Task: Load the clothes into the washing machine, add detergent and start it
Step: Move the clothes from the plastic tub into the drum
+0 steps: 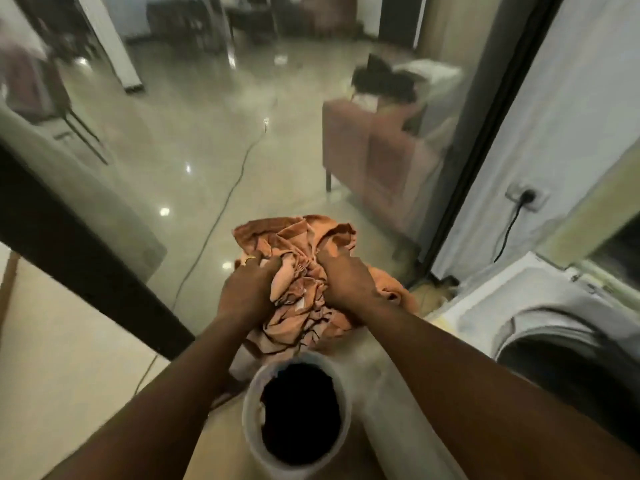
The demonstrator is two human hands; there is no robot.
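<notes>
Two hands grip one bunched orange cloth (304, 268), held up above the white laundry basket (294, 415): left hand (247, 289) closed on its left side, right hand (343, 278) on its right. The washing machine (554, 327) stands to the right, its drum opening cut off. The basket's dark contents are indistinct.

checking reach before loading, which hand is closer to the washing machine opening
Right. The right hand grips the orange cloth on the side toward the washing machine opening at lower right. The left hand grips the cloth's far side, farther from it.
</notes>
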